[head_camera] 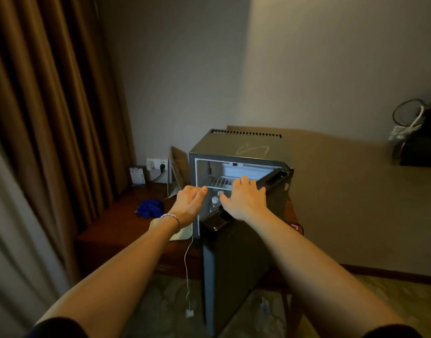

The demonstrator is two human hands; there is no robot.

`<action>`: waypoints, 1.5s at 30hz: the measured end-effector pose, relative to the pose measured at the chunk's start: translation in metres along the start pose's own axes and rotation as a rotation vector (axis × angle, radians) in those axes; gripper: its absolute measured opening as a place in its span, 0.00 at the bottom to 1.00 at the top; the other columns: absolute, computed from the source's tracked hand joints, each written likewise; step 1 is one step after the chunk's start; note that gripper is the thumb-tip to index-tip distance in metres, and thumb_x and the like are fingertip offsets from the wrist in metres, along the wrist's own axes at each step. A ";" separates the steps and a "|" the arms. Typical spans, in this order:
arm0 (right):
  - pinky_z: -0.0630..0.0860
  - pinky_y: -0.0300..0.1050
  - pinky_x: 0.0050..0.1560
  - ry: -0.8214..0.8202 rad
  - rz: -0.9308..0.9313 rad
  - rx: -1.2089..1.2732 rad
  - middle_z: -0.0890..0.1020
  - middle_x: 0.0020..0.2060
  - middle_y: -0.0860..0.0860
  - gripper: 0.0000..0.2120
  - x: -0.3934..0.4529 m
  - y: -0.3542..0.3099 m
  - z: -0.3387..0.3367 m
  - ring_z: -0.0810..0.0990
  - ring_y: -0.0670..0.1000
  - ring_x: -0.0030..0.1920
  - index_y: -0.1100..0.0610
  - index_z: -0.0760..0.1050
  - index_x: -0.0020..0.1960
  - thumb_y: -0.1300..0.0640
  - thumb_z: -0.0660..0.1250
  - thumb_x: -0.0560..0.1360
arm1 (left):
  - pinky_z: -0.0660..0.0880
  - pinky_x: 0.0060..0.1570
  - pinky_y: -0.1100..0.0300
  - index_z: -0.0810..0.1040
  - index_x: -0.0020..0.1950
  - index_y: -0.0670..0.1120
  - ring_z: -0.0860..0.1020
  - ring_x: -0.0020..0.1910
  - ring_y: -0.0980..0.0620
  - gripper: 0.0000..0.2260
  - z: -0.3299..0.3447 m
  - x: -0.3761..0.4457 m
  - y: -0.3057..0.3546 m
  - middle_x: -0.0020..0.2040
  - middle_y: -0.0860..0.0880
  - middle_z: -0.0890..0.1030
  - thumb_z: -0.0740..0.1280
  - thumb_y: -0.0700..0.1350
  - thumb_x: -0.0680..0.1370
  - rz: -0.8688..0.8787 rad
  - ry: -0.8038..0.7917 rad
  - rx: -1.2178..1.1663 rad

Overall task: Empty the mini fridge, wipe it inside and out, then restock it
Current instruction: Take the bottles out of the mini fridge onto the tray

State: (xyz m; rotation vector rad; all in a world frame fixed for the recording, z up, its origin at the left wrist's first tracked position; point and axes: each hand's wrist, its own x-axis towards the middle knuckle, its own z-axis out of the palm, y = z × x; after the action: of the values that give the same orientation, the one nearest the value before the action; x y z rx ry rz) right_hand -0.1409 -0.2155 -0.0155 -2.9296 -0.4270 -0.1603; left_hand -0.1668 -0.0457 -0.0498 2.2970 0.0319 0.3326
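Note:
A dark mini fridge (236, 145) stands on a wooden table (112, 230) with its door (236, 259) swung open toward me. Inside I see a white wire shelf (220, 182) and below it the white caps of two water bottles (215, 200). My left hand (189, 203) reaches to the fridge's left front edge with fingers stretched out and holds nothing. My right hand (245, 197) lies over the top edge of the open door, fingers spread, thumb near one bottle cap. A blue cloth (150, 208) lies crumpled on the table to the left.
A brown curtain (51, 118) hangs at the left. Wall sockets with a plug (158, 164), a small card (137, 176) and a propped board (178, 172) stand behind the table. A white cable (188, 272) dangles off the table's front. More cables (407, 123) sit far right.

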 end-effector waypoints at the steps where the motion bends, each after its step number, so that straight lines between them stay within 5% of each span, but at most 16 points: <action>1: 0.60 0.68 0.71 -0.026 0.001 -0.012 0.65 0.72 0.57 0.31 -0.007 0.004 -0.003 0.63 0.61 0.73 0.59 0.66 0.72 0.37 0.55 0.80 | 0.71 0.56 0.46 0.77 0.44 0.32 0.74 0.47 0.43 0.26 0.006 -0.004 0.004 0.44 0.40 0.77 0.53 0.52 0.85 0.013 0.012 0.036; 6: 0.69 0.61 0.66 -0.067 -0.048 -0.057 0.67 0.69 0.56 0.29 -0.044 0.042 -0.019 0.68 0.60 0.67 0.59 0.67 0.69 0.37 0.57 0.80 | 0.66 0.49 0.48 0.61 0.31 0.51 0.74 0.50 0.34 0.22 0.039 -0.016 0.015 0.37 0.39 0.74 0.52 0.48 0.85 0.059 0.036 0.126; 11: 0.72 0.54 0.50 -0.083 -0.065 -0.069 0.68 0.67 0.54 0.28 -0.071 0.079 -0.034 0.72 0.58 0.62 0.57 0.66 0.70 0.39 0.60 0.80 | 0.65 0.51 0.48 0.63 0.34 0.48 0.73 0.55 0.36 0.19 0.081 -0.018 0.021 0.39 0.46 0.71 0.52 0.51 0.85 0.007 0.004 0.070; 15: 0.74 0.52 0.45 -0.085 -0.016 -0.054 0.71 0.62 0.54 0.25 -0.087 0.101 -0.041 0.75 0.57 0.56 0.58 0.70 0.63 0.40 0.67 0.77 | 0.66 0.61 0.45 0.69 0.40 0.47 0.70 0.57 0.40 0.20 0.104 -0.024 0.034 0.48 0.40 0.74 0.49 0.58 0.83 0.024 -0.065 0.020; 18: 0.76 0.53 0.51 -0.034 0.032 -0.079 0.71 0.61 0.55 0.25 -0.098 0.113 -0.041 0.75 0.57 0.56 0.59 0.69 0.65 0.42 0.67 0.77 | 0.67 0.57 0.47 0.66 0.37 0.49 0.70 0.52 0.41 0.19 0.117 -0.027 0.044 0.43 0.45 0.69 0.49 0.55 0.85 0.034 -0.095 0.021; 22: 0.67 0.57 0.68 0.098 0.090 -0.139 0.69 0.66 0.56 0.32 -0.108 0.135 -0.023 0.69 0.57 0.67 0.60 0.66 0.70 0.37 0.61 0.78 | 0.66 0.57 0.51 0.71 0.46 0.46 0.69 0.52 0.43 0.31 0.131 -0.026 0.049 0.46 0.47 0.68 0.39 0.67 0.76 0.061 -0.183 0.039; 26: 0.52 0.58 0.78 0.050 0.195 -0.274 0.47 0.80 0.60 0.43 -0.109 0.166 -0.010 0.48 0.57 0.80 0.62 0.45 0.81 0.33 0.50 0.79 | 0.67 0.59 0.48 0.67 0.42 0.50 0.68 0.52 0.45 0.21 0.136 -0.030 0.057 0.48 0.46 0.70 0.45 0.64 0.78 0.063 -0.172 0.110; 30: 0.47 0.61 0.78 0.007 0.275 -0.299 0.43 0.81 0.58 0.42 -0.100 0.186 -0.010 0.43 0.55 0.81 0.59 0.39 0.81 0.33 0.48 0.80 | 0.67 0.65 0.45 0.74 0.57 0.46 0.69 0.62 0.43 0.30 0.135 -0.023 0.044 0.60 0.43 0.72 0.44 0.67 0.77 0.054 -0.223 0.203; 33: 0.46 0.65 0.76 0.029 0.340 -0.287 0.44 0.81 0.57 0.41 -0.092 0.191 -0.007 0.43 0.56 0.81 0.59 0.40 0.81 0.33 0.47 0.80 | 0.65 0.69 0.44 0.68 0.71 0.44 0.66 0.68 0.42 0.28 0.130 -0.017 0.034 0.69 0.42 0.68 0.49 0.63 0.82 0.050 -0.222 0.239; 40: 0.46 0.70 0.74 0.143 0.432 -0.402 0.46 0.80 0.63 0.45 -0.074 0.182 0.019 0.43 0.62 0.80 0.64 0.40 0.80 0.31 0.48 0.79 | 0.66 0.69 0.42 0.64 0.75 0.46 0.64 0.71 0.42 0.29 0.123 0.010 0.000 0.72 0.43 0.65 0.47 0.64 0.82 0.022 -0.234 0.349; 45: 0.41 0.65 0.77 0.147 0.238 -0.424 0.40 0.80 0.60 0.44 -0.031 0.156 0.041 0.37 0.60 0.80 0.61 0.39 0.81 0.30 0.46 0.79 | 0.66 0.68 0.41 0.62 0.75 0.47 0.63 0.71 0.40 0.30 0.118 0.043 -0.041 0.72 0.43 0.63 0.46 0.65 0.81 0.017 -0.299 0.434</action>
State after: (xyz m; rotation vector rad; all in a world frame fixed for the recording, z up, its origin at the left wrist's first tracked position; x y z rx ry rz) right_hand -0.1220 -0.3637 -0.0844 -3.3151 -0.0176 -0.4832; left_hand -0.0930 -0.0976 -0.1461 2.7556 -0.0740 -0.0190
